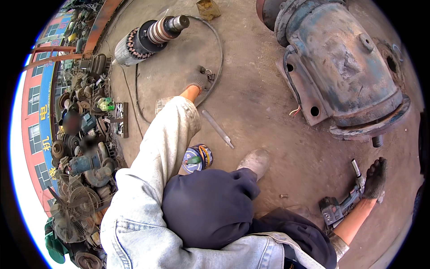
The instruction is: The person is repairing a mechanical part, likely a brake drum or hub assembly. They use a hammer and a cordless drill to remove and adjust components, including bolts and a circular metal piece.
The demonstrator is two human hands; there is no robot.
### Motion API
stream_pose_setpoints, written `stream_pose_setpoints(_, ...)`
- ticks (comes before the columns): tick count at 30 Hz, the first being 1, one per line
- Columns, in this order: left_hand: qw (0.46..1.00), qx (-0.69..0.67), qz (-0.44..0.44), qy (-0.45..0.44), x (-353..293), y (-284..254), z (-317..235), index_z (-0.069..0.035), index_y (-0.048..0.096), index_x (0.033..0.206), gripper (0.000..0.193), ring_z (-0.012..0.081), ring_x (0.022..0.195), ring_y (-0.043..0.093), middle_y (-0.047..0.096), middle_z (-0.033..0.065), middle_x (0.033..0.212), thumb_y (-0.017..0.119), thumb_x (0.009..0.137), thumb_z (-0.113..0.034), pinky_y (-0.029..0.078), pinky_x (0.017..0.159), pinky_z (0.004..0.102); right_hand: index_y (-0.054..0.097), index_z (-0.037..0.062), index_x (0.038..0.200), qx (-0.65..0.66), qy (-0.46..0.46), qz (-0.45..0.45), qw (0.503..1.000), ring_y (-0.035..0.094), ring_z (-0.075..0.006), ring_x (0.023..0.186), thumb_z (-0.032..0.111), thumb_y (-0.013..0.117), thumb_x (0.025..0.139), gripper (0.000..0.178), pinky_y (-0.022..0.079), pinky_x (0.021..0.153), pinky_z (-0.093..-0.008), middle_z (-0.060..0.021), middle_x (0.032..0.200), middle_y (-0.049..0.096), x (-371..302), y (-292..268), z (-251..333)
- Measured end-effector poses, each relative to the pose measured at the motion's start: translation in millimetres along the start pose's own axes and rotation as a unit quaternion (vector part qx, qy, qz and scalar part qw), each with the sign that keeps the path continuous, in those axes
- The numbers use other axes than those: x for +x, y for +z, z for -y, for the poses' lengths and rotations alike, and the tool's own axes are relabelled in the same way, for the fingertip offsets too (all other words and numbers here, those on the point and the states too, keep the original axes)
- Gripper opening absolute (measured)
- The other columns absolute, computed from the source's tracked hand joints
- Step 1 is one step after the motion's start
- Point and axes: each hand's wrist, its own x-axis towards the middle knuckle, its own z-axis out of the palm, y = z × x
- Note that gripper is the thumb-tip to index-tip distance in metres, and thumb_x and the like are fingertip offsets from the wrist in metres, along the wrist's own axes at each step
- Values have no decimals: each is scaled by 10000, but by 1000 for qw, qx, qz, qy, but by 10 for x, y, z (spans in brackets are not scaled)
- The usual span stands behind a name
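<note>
My left hand (pixel 198 77), in a dark work glove, reaches forward to the ground beside a black cable (pixel 221 49). Its fingers are closed around a small metal piece (pixel 209 74) whose kind I cannot make out. Low at the right, my right hand (pixel 375 179), gloved too, grips a cordless impact wrench (pixel 347 202) by its head. The wrench has a grey-black body and a long silver socket (pixel 356 167) pointing forward. A flat metal bar (pixel 217 129) lies on the ground between my arms, and a loose bolt (pixel 284 196) rests near my foot.
A large worn motor housing (pixel 340 62) lies at the right, with a wound rotor (pixel 145 40) at the far left. Near my knee stands a blue tin (pixel 197 159). Piled motor parts (pixel 85 130) and a fan (pixel 76 208) line the left side. A rusty block (pixel 208 9) sits far ahead.
</note>
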Motion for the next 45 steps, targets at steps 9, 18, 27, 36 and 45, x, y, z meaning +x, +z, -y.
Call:
stream_pose_setpoints(9, 938, -341, -65, -2, -602, -272, 510, -34, 783, 1140, 254, 169, 869, 718, 764, 54, 990, 734, 891, -45, 577, 802, 301, 727, 49, 1238, -213, 49, 234, 947, 608, -116, 781, 149, 691, 1080, 190, 486, 702, -261, -24, 946, 682, -1355, 1002, -800)
stream_pose_setpoints(18, 742, -360, 561, 64, -3108, 424, -1021, 95, 419, 1667, 734, 148, 1000, 714, 740, 90, 1211, 711, 1021, -93, 597, 882, 289, 743, 46, 1403, -419, -180, 429, 780, 772, -286, 990, 116, 800, 968, 444, 611, 896, -388, -154, 1150, 790, -2036, 2180, -1285)
stream_pose_setpoints(27, 708, -269, 651, 50, -3302, 722, -1528, 52, 498, 1635, 579, 126, 919, 700, 750, 79, 1123, 670, 1123, -154, 592, 835, 279, 789, 28, 1253, -442, -212, 360, 794, 785, -316, 1072, 252, 742, 1011, 333, 599, 959, -411, -203, 1207, 803, -1847, 1595, -1238)
stream_pose_setpoints(36, 827, -241, 507, 35, -3141, 736, -1273, 42, 604, 1516, 437, 154, 962, 705, 772, 103, 1158, 639, 1135, -169, 588, 891, 301, 776, -3, 1277, -219, -132, 90, 963, 771, -204, 997, 305, 763, 1022, 400, 602, 882, -362, -163, 1122, 823, -1126, 1639, -1061)
stream_pose_setpoints(45, 844, -225, 486, 20, -3268, 729, -1039, 12, 655, 1482, 409, 116, 957, 694, 768, 56, 1125, 667, 1124, -185, 563, 881, 274, 776, -12, 1184, -73, -161, 99, 979, 757, -142, 895, 255, 844, 994, 335, 613, 817, -320, -124, 1028, 822, -1247, 2183, -751)
